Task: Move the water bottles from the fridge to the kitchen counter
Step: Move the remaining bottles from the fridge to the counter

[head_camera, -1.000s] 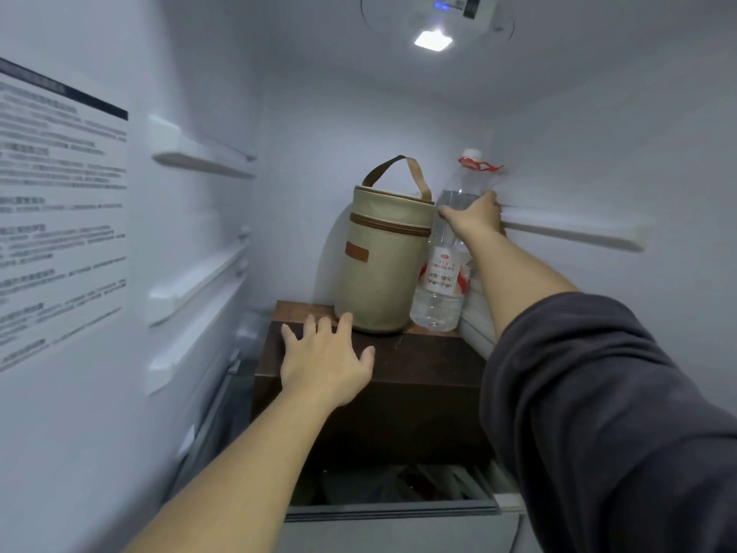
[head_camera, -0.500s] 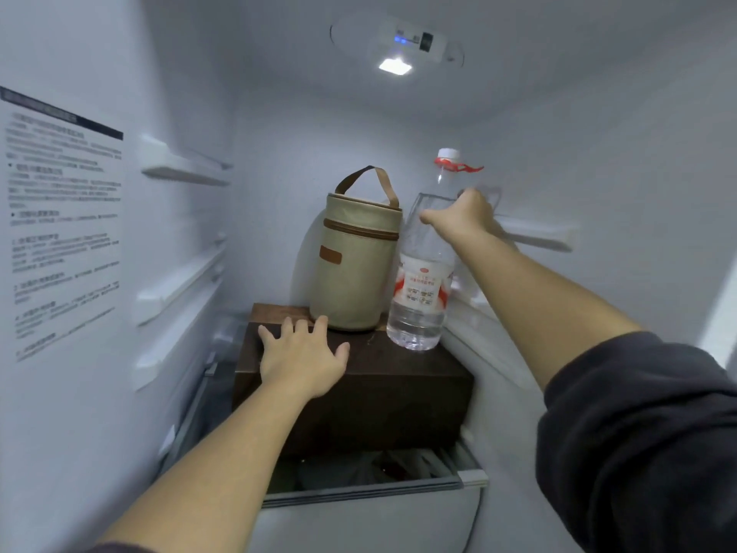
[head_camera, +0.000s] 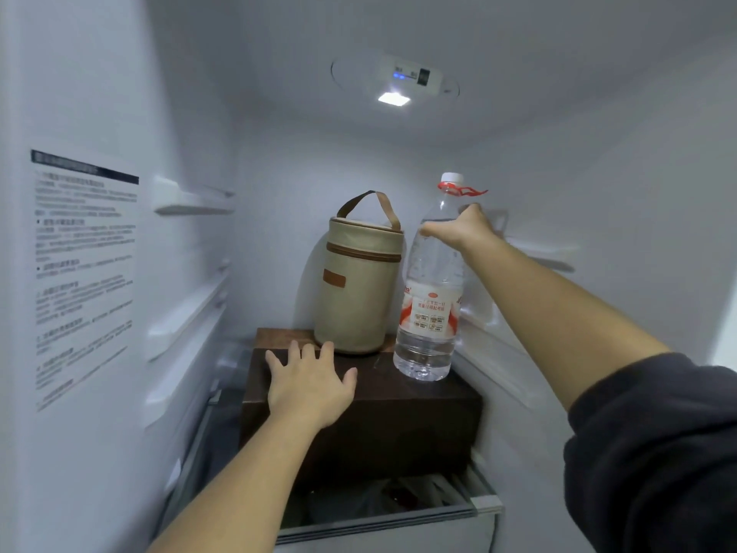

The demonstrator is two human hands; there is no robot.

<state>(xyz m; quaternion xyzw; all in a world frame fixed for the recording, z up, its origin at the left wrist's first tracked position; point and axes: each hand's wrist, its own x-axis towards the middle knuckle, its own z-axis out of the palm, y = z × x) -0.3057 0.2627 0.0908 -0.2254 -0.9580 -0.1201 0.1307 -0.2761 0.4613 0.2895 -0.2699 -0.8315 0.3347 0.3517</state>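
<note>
Inside the fridge (head_camera: 598,193) a clear water bottle (head_camera: 430,297) stands up straight, full of water almost to the top, with a white cap. It is at the right side of a dark brown box (head_camera: 399,425); I cannot tell if its bottom touches the box. A tan zip bag (head_camera: 359,289) sits shut on the box, just beside the bottle. The right hand (head_camera: 464,229) reaches in and grips the bottle near its top. The left hand (head_camera: 309,383) rests flat on the box, fingers spread apart.
</note>
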